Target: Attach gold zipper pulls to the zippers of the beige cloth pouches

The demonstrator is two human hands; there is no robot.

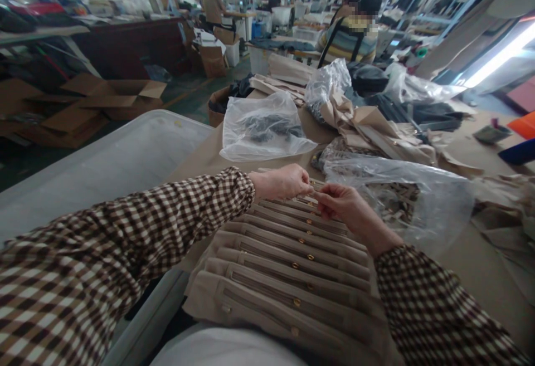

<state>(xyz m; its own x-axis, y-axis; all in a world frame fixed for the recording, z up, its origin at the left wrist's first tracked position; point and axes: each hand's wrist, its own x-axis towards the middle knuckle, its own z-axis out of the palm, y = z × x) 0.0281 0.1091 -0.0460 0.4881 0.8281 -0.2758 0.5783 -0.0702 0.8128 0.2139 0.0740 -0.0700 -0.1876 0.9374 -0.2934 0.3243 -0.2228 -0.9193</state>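
Note:
Overlapping beige fabric panels (276, 277) lie in a row in front of me, each with a long zip and most with a small gold ring-like fitting (310, 257). Over the far end of the row, my left hand (284, 182) is closed in a pinch. My right hand (345, 204) pinches too, its fingertips almost meeting the left ones. Something small and pale seems to be between them, but the fingers hide what it is. Right of the panels lies a clear plastic bag (443, 199) with small beige pieces inside.
Another clear bag (267, 126) with dark pieces lies beyond my hands. Beige fabric pieces (384, 132) are heaped at the back right. A large translucent bin (137, 143) stands left of the table, with open cardboard boxes (117, 96) behind it. A person (346, 37) sits farther off.

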